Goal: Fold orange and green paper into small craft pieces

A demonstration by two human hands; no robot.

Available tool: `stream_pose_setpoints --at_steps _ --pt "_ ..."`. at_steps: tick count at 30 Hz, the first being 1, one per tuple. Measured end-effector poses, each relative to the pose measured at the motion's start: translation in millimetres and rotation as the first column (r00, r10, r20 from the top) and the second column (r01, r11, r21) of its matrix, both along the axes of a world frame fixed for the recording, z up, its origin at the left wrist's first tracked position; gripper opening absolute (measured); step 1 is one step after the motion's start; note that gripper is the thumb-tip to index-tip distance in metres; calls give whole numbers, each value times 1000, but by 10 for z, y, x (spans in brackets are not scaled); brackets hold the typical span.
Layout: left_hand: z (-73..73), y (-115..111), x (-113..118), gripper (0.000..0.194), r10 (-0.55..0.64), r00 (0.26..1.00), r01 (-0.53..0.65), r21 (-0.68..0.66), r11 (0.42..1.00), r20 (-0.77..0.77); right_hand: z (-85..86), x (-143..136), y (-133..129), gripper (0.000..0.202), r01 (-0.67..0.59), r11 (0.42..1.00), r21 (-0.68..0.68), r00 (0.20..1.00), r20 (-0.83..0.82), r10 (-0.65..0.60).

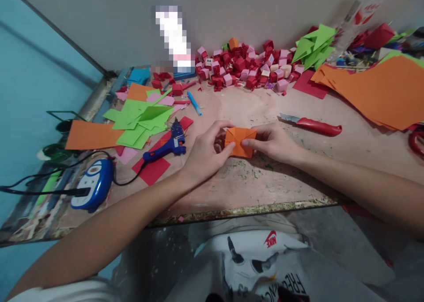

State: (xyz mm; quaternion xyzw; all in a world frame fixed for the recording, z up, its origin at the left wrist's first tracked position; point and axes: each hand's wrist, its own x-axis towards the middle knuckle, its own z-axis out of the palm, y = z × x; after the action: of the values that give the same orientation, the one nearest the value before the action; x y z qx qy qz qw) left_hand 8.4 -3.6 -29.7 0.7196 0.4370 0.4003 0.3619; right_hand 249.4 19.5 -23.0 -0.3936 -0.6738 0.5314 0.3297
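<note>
A small folded square of orange paper (pixel 239 151) is held between both hands, just above the wooden table. My left hand (pixel 212 148) pinches its left side, thumb on the front face and the other fingers mostly behind it. From the right, my right hand (pixel 270 140) grips the same paper with its thumb pressed near the middle; its fingertips are hidden behind. Crease lines run across the paper's face. Beyond the right hand lies a utility knife with a red handle (pixel 319 126). A blue hot glue gun (pixel 168 143) rests left of my left hand.
Many small red and pink paper cubes (pixel 241 65) are heaped at the back. Green paper pieces (pixel 141 120) lie at left, large orange sheets (pixel 380 92) at right. A blue power strip (pixel 94 185) with cables sits front left. A blue pen (pixel 194 103) lies behind the hands.
</note>
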Motion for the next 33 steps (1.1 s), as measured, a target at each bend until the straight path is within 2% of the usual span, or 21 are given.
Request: stream_pose_setpoints --at_steps 2,6,11,13,18,21,24,26,29,30,33 --pt "-2 9 -14 38 -20 998 21 -24 999 63 19 6 4 26 12 1000 -11 1000 -9 -12" --pt "15 4 -43 28 -51 993 52 -4 999 111 58 22 4 32 42 998 -46 999 -28 -43" --pt "-5 -4 -82 60 -78 990 69 76 995 116 111 20 -22 32 69 986 -149 993 -82 -82" --pt "-3 10 -111 57 -70 996 62 161 985 49 129 14 -34 32 86 982 -169 991 -89 -102" --pt "96 123 -219 25 -25 986 100 464 880 -164 128 9 -40 25 150 971 -187 981 -91 -170" --pt "135 218 -279 25 -60 958 208 539 816 -279 111 18 -29 25 171 970 -174 978 -88 -188" --pt "104 277 -299 30 -67 931 289 609 738 -360 102 26 -17 29 165 971 -172 980 -78 -181" --pt "69 288 -291 27 -54 932 274 599 752 -357 99 28 -14 31 153 970 -190 980 -94 -173" --pt "40 282 -276 21 -45 951 204 512 834 -306 98 28 -16 32 134 965 -225 978 -127 -165" --pt "37 278 -276 20 -39 953 192 498 846 -300 97 27 -17 32 134 964 -232 978 -128 -167" --pt "34 270 -293 19 -40 944 221 535 815 -329 91 28 -18 34 141 962 -234 979 -109 -170"
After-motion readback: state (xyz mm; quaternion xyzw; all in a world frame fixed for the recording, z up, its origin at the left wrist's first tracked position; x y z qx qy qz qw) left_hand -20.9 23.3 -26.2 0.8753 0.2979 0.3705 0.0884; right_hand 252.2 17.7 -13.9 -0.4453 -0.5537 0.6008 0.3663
